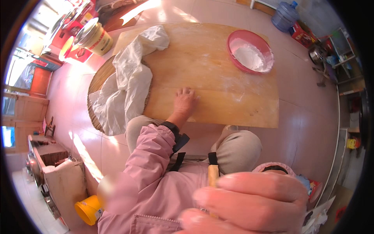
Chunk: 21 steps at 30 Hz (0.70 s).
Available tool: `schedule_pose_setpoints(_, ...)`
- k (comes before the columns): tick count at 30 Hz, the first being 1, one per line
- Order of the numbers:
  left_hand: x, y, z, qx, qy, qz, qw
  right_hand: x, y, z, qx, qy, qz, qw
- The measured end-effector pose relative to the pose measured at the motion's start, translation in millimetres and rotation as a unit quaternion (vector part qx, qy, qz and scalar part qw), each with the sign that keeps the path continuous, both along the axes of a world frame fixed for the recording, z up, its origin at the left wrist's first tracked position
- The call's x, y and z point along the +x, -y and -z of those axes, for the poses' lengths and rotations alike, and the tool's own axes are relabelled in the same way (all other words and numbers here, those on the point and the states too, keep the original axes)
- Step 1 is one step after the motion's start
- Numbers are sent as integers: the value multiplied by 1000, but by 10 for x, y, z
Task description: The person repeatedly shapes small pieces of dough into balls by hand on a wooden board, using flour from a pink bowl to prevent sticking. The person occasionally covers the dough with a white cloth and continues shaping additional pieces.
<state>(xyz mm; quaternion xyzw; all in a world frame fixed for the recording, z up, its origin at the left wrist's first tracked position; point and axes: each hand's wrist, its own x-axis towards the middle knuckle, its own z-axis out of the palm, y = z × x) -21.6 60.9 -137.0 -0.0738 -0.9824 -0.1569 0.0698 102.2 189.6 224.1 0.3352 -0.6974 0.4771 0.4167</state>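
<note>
My left hand [185, 102] rests on the front of a wooden board [192, 64], fingers bent and a little apart, with nothing visible in it. A dark band circles that wrist. Blurred and close to the camera, my right hand [251, 196] is raised with curled fingers. A tan strip [213, 175] shows beside its fingertips; whether the hand holds it, I cannot tell. On the board's far right sits a pink plastic basin [233, 63] with white powder [249, 57] inside. To the left, a crumpled off-white cloth [130, 76] drapes over a round mat of stalks [96, 79] and the board's edge.
Buckets, including a cream one [100, 41], stand on the tiled floor at upper left. A blue water jug [285, 17] is at upper right. Lower left, a yellow bucket [87, 210] lies near a low cabinet [65, 184]. My knees flank the board's near edge.
</note>
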Motion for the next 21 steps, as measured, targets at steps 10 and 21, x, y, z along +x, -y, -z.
schedule_pose_setpoints(10,440,-212,-63,35,4,-35,999,-489,-634,1216,-189,372,21,909)
schedule_pose_setpoints(21,-256,-193,96,32,28,42,998,-1003,-315,2920,-463,743,-62,478)
